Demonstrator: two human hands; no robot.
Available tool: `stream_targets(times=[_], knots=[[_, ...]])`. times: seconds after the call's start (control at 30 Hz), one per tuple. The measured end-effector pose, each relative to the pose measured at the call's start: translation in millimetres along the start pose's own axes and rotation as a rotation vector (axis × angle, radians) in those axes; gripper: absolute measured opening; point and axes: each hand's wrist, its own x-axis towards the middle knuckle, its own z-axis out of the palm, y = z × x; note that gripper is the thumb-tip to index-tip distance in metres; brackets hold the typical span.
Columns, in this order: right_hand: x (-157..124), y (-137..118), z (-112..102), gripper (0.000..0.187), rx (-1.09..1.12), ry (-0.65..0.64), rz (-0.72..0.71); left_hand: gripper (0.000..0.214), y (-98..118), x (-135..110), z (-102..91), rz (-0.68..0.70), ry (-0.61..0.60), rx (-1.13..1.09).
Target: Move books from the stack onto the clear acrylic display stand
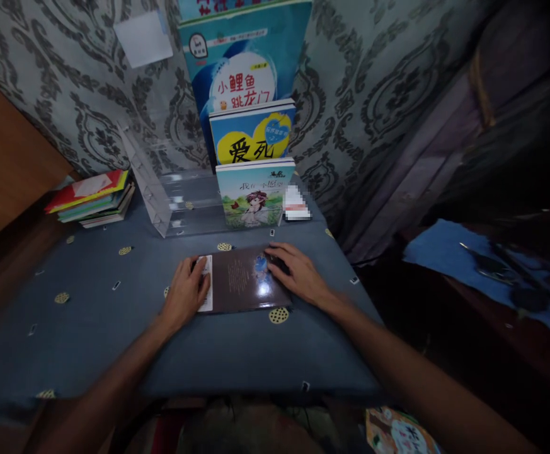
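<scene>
A dark brown book (237, 284) lies flat on the cloth-covered table, its glossy cover catching a bright reflection. Along its left side runs a white strip with print. My left hand (187, 289) rests over that strip, thumb and forefinger apart on top of the cover. On the opposite side, my right hand (298, 272) lies on the book's right edge with its fingers spread over the surface. Just behind the book is a clear tiered rack (184, 202). Its right side bears a column of picture books, the lowest a green-and-blue book (256, 195).
A stack of books (95, 195) lies at the back left of the table (95, 328). Beside the rack is a blurred-out white item (297, 203). To the right, a blue cloth (445, 252) carries dark objects. Patterned curtain (350, 75) hangs behind. An orange book (397, 432) shows below the table.
</scene>
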Motion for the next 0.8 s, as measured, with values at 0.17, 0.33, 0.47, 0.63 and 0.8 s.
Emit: stream_targets(times=[0.17, 0.33, 0.47, 0.63, 0.8], knots=[[3.7, 12.6, -12.4, 0.032, -0.115, 0.056, 0.063, 0.034, 22.7, 18.0, 14.1, 0.025, -0.022, 0.052], [4.2, 11.0, -22.7, 0.030, -0.295, 0.082, 0.111, 0.034, 44.9, 33.4, 20.0, 0.037, -0.081, 0.120], [5.6, -14.3, -14.0, 0.031, -0.265, 0.024, 0.016, 0.035, 47.9, 36.9, 21.4, 0.081, -0.065, 0.111], [12.0, -42.7, 9.4, 0.043, -0.189, -0.188, -0.176, 0.040, 38.8, 37.6, 30.0, 0.200, -0.053, -0.025], [12.4, -44.9, 14.5, 0.049, -0.232, -0.223, -0.140, 0.039, 36.4, 38.9, 33.5, 0.242, -0.030, 0.014]])
